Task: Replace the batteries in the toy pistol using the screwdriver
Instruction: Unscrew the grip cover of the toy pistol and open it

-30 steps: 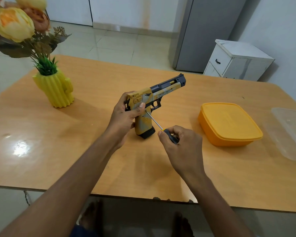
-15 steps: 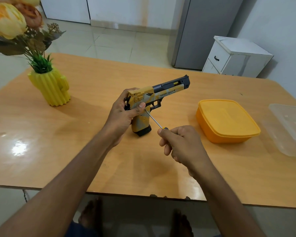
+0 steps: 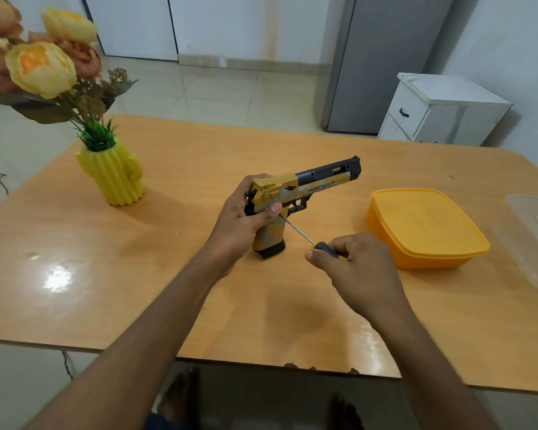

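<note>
Head view: my left hand (image 3: 246,212), fingers clenched round the yellow-and-black plastic toy pistol (image 3: 295,193), stands it butt-down on the wooden tabletop (image 3: 168,243) to steady it. My right hand (image 3: 351,265) grips the black-handled, steel-shafted screwdriver (image 3: 311,240), tip at the grip, probably on the cover screw. Lidded orange plastic box (image 3: 423,228) near.

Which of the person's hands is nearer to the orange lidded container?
Right. The right hand, holding the screwdriver, sits just beside the orange lidded container; the left hand, gripping the toy pistol, is farther away.
</note>
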